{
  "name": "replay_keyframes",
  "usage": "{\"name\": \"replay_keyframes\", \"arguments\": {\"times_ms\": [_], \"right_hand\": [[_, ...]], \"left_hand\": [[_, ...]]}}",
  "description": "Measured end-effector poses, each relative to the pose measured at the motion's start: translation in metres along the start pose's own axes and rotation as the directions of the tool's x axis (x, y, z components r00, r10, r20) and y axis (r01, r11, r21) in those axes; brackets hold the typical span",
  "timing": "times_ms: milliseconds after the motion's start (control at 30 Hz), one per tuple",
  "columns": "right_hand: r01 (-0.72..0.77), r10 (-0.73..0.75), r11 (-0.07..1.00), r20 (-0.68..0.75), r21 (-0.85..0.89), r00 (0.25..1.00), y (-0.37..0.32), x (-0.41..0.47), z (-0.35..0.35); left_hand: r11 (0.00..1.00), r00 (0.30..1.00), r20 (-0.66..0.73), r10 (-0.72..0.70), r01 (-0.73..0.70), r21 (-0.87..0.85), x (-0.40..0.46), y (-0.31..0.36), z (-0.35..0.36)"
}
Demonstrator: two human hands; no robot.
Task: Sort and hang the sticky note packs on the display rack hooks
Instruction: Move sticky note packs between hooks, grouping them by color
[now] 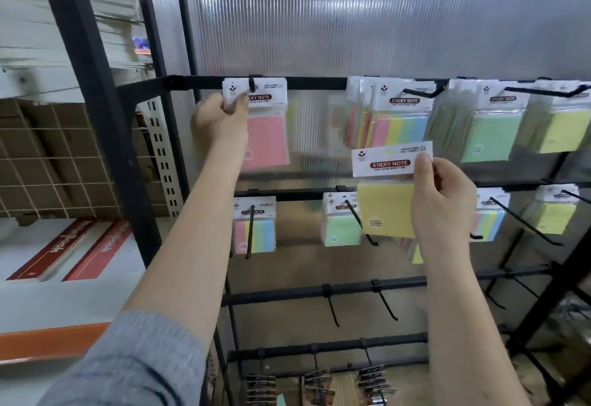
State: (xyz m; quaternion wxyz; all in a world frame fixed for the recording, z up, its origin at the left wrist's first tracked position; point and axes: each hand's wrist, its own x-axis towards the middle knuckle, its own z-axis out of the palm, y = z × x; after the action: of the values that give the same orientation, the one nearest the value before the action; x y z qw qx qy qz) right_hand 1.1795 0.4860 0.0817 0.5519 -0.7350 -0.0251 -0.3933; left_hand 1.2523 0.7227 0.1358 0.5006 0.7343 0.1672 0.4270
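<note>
a black display rack (204,81) fills the middle and right of the frame, packs hanging on its upper two rows of hooks. at centre right, the right hand (443,204) pinches a yellow sticky note pack (385,210) by its white header card, in front of the second row. at upper centre left, the left hand (220,120) pinches the header of a pink sticky note pack (267,136) that hangs on the top-row hook (251,84).

A pink sticky note pack (267,124) hangs on the top-left hook (251,84) of the black display rack (204,81), its white header card pinched at the left corner. A yellow pack (385,207) is held off the hooks, upright, in front of the second row. Multicolour, green and yellow packs already hang on neighbouring hooks.
</note>
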Motion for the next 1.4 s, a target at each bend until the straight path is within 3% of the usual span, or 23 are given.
{"name": "replay_keyframes", "arguments": {"times_ms": [167,267,333,467,567,733,900,1067,1200,1400], "right_hand": [[-0.017,0.016,1.000,-0.071,-0.014,0.997,0.001,-0.006,-0.007],[-0.035,0.028,0.998,-0.123,-0.056,0.992,0.003,-0.011,-0.014],[-0.043,0.030,0.996,-0.157,-0.083,0.987,0.004,-0.015,-0.022],[-0.079,0.045,0.987,-0.239,-0.138,0.970,0.006,-0.022,-0.044],[-0.104,0.059,0.985,-0.300,-0.139,0.952,0.010,-0.023,-0.063],[-0.105,0.076,0.992,-0.353,-0.064,0.933,0.028,-0.011,-0.098],[-0.059,0.038,0.997,-0.376,-0.045,0.926,0.050,0.016,-0.141],[-0.050,0.034,0.998,-0.318,-0.042,0.947,0.080,0.061,-0.197],[-0.073,0.069,0.997,-0.191,-0.010,0.979,0.095,0.105,-0.242],[-0.137,0.137,0.984,0.005,0.112,0.991,0.104,0.156,-0.290]], "left_hand": [[0.996,0.996,-0.053,0.071,-0.074,-0.059,-0.013,-0.004,0.006],[0.971,0.960,-0.147,0.241,-0.236,0.048,-0.045,-0.015,0.009],[0.963,0.957,-0.123,0.264,-0.254,0.095,-0.065,-0.023,0.014],[0.925,0.925,0.005,0.379,-0.379,0.024,-0.093,-0.031,0.028],[0.908,0.882,0.221,0.417,-0.414,-0.062,-0.109,-0.027,0.037],[0.918,0.719,0.623,0.309,-0.396,0.003,-0.137,-0.015,0.066],[0.915,0.635,0.745,0.205,-0.395,0.086,-0.169,-0.001,0.107],[0.919,0.667,0.736,0.113,-0.353,0.178,-0.203,0.028,0.156],[0.941,0.745,0.666,0.030,-0.246,0.233,-0.246,0.056,0.187],[0.953,0.792,0.610,-0.021,-0.169,0.253,-0.301,0.088,0.219]]}}
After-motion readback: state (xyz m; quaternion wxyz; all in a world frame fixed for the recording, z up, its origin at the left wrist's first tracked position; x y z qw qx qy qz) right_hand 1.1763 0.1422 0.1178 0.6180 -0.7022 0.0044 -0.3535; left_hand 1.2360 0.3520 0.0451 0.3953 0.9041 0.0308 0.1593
